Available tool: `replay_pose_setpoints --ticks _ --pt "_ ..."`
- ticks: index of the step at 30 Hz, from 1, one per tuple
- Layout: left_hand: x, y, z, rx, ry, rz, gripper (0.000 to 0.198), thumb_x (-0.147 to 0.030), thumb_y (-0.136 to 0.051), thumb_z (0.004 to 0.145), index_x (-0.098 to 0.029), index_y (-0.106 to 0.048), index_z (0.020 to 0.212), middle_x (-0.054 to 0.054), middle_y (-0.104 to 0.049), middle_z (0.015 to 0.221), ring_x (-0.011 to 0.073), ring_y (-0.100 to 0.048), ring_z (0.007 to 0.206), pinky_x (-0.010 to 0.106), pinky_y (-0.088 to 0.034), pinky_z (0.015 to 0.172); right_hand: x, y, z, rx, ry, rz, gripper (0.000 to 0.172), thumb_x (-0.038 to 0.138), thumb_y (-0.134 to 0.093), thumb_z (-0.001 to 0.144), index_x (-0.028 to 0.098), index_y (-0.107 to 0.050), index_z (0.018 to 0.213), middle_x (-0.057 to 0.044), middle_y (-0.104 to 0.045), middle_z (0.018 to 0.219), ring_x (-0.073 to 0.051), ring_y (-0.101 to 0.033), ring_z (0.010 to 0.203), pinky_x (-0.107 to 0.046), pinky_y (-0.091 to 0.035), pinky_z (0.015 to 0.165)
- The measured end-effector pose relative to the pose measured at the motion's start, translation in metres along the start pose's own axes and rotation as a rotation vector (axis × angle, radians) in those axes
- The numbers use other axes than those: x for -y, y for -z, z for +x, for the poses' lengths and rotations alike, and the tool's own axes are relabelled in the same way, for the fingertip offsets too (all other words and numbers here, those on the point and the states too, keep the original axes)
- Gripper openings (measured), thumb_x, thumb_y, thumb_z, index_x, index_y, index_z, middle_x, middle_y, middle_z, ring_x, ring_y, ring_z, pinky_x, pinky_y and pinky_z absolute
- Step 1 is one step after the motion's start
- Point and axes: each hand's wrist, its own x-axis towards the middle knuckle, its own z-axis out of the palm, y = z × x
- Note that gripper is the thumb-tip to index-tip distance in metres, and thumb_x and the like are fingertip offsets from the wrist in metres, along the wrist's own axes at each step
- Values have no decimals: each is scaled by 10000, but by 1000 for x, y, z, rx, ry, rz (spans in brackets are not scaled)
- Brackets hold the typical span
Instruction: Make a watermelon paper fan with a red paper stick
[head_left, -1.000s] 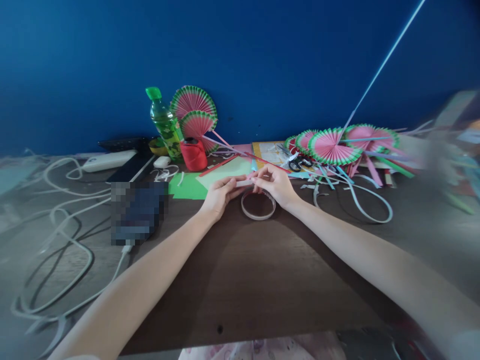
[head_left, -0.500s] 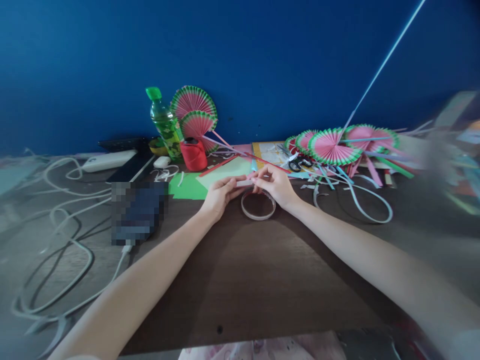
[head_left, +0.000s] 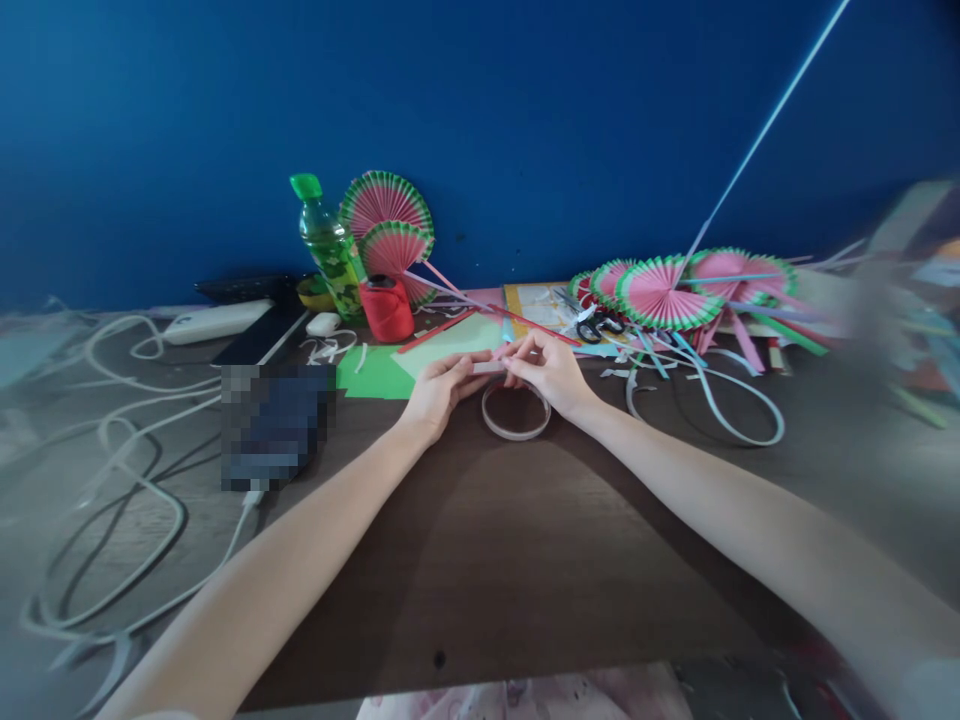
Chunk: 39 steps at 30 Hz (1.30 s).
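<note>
Above the middle of the table, my left hand (head_left: 436,395) pinches one end of a short pale strip (head_left: 489,368). At its other end, the thumb and fingers of my right hand (head_left: 551,372) are closed together on the strip. A small pink bit shows beside the right fingertips. Just below the fingers is a thin pale ring, like a roll of tape (head_left: 516,434), close to my right hand. Whether the strip joins the ring cannot be made out.
Behind my hands are green paper (head_left: 371,372), a red roll (head_left: 387,310), a green-capped bottle (head_left: 330,250) and scissors (head_left: 591,328). Pink-and-green folded paper fans (head_left: 671,290) lie at right. A phone-like blurred object (head_left: 277,425) and white cables (head_left: 180,510) are at left.
</note>
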Motion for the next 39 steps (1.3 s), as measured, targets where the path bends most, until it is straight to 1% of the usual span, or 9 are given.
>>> replay_pose_setpoints --ticks 6,13,20,26,30,32,34,36,39 --pt "-2 -1 -1 -9 19 -14 171 -179 -539 789 -93 -682 830 106 -698 909 204 -645 936 379 -444 967 -3 -1 0 -8 13 -15 304 316 -677 687 187 -418 594 -15 -644 793 -89 -585 479 -247 -466 459" --pt "-1 -1 -1 -10 17 -7 170 -192 -552 783 -99 -684 832 113 -695 925 210 -641 941 390 -431 978 -1 -2 -1 -10 14 -24 294 292 -662 693 191 -404 593 -20 -657 804 -85 -585 478 -243 -465 464" --pt "-2 -2 -2 -18 9 -8 148 -183 -563 757 -106 -689 772 106 -668 1042 204 -635 950 368 -462 952 -2 -4 -2 -49 10 -78 272 276 -651 693 189 -411 600 -15 -641 779 -83 -591 482 -227 -468 450" --pt "-2 -3 -2 -25 14 -1 133 -214 -616 708 -113 -690 754 96 -669 1042 211 -629 963 353 -472 937 -3 -4 -2 -52 19 -88 252 248 -632 704 189 -408 604 -12 -636 775 -79 -587 482 -224 -472 453" --pt "-1 -3 -3 -23 1 54 208 -277 -711 631 -120 -686 765 109 -638 1113 236 -600 1027 368 -439 966 -3 -5 -2 -59 15 -94 246 224 -627 699 190 -408 593 -6 -632 769 -77 -583 480 -222 -469 448" --pt "0 -3 -3 -31 -11 113 254 -273 -749 589 -125 -684 785 113 -616 1154 245 -572 1075 365 -418 983 -3 -5 -2 -63 20 -94 246 228 -628 699 192 -409 593 -5 -633 762 -80 -583 481 -224 -468 447" --pt "0 -3 -4 -45 -24 147 274 -268 -758 578 -130 -681 802 109 -612 1159 245 -559 1094 359 -410 988 -3 -5 -2 -63 22 -97 255 256 -635 700 195 -410 597 -6 -636 759 -82 -580 482 -229 -469 448" --pt "1 -4 -5 -60 -26 142 261 -267 -745 590 -130 -677 802 101 -629 1126 232 -583 1053 360 -419 977 -2 -5 -3 -60 17 -96 274 295 -648 695 197 -411 599 -9 -640 762 -83 -576 481 -235 -470 450" --pt "2 -5 -4 -92 -30 106 205 -241 -712 616 -129 -671 783 86 -653 1066 196 -630 942 359 -439 958 1 -6 -3 -47 6 -73 300 343 -666 686 196 -419 599 -14 -639 773 -88 -579 488 -244 -473 465"
